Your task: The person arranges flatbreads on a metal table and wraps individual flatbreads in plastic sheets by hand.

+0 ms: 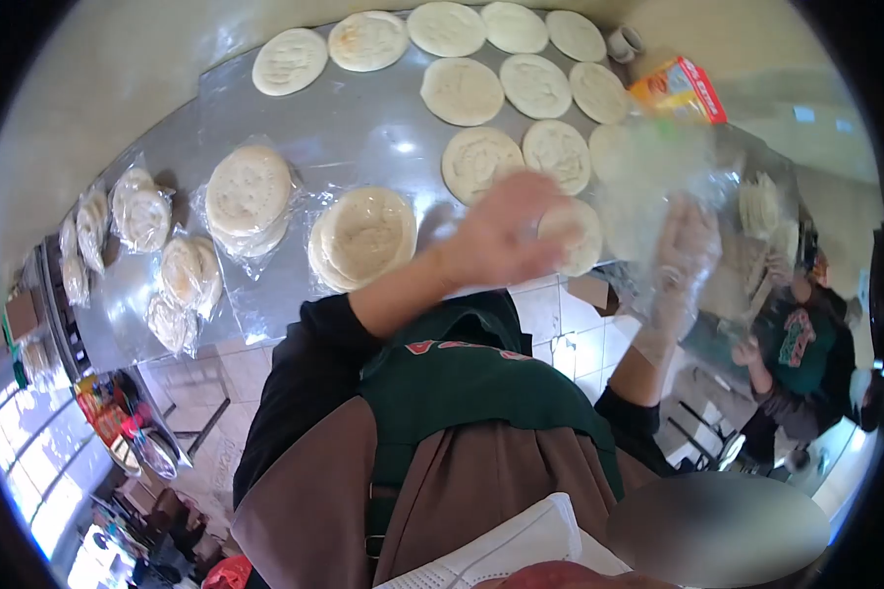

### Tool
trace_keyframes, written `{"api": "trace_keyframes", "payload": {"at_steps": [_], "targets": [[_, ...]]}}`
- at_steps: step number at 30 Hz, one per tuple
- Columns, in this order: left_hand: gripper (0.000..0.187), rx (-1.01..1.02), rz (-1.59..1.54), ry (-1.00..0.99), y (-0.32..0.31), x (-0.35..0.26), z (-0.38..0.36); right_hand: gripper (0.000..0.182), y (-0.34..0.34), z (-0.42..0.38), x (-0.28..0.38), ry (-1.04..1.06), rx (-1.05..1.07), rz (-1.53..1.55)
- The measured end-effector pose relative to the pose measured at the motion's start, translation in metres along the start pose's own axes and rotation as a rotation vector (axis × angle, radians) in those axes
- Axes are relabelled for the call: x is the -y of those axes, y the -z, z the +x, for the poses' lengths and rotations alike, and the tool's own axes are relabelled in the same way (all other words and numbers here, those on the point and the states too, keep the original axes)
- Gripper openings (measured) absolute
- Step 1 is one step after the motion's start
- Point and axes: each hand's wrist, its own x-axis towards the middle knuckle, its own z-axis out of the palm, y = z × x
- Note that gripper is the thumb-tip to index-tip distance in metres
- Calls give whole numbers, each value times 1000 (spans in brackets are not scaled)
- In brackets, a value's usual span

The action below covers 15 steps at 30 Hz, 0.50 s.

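My left hand [516,231] is blurred by motion above the steel table, close to a round flatbread [570,239]. Its fingers look spread, with nothing seen in them. Over at the right, my right hand [688,240] shows through a clear plastic bag [658,167], its fingers bent around the film. The bag is puffed out and smeared, and it partly covers the flatbreads behind it. Several loose flatbreads [481,162] lie in rows just past my hands. A bagged stack of flatbreads [363,236] rests beside my left forearm.
More bagged flatbreads [250,191] sit along the left of the steel table [349,128]. A yellow and red box [680,90] and a white cup [625,44] stand at the back right. Another person [801,344] works at the right, a hand raised near the table's end.
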Motion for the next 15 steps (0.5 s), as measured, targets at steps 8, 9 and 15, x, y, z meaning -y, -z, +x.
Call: {"api": "trace_keyframes", "payload": {"at_steps": [8, 9, 15], "targets": [[58, 139, 169, -105, -59, -81, 19, 20, 25, -19, 40, -735, -161, 1665], [58, 139, 171, -113, -65, -85, 19, 22, 33, -18, 34, -488, -130, 1392], [59, 60, 178, -79, -90, -119, 11, 14, 45, -37, 23, -460, 50, 1095]]}}
